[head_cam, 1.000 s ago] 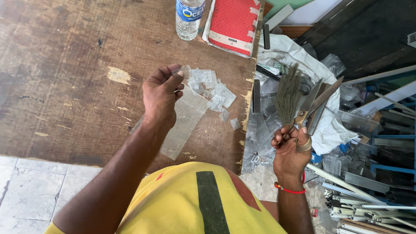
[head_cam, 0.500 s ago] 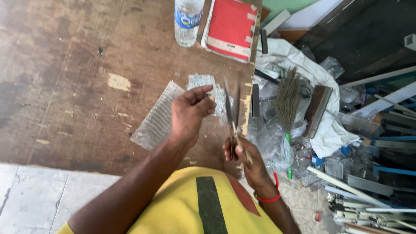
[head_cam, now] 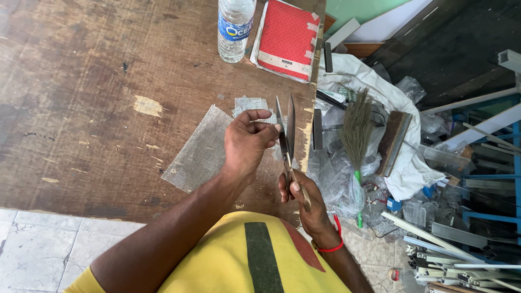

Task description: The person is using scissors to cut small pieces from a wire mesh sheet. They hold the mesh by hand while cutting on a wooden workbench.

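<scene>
From the head camera, the left hand (head_cam: 247, 144) was curled over a sheet of grey wire mesh (head_cam: 198, 152) lying flat on the worn wooden tabletop (head_cam: 81, 81), its fingers (head_cam: 260, 120) pinching the mesh's right edge. The right hand (head_cam: 304, 201) gripped the handles of a pair of scissors (head_cam: 286, 135), blades slightly parted and pointing away, just beside the left fingertips near the tabletop's right edge. A plastic water bottle (head_cam: 234, 27) and a red notebook (head_cam: 286, 38) stood at the far edge. A small broom (head_cam: 355, 135) lay among the clutter on the floor.
</scene>
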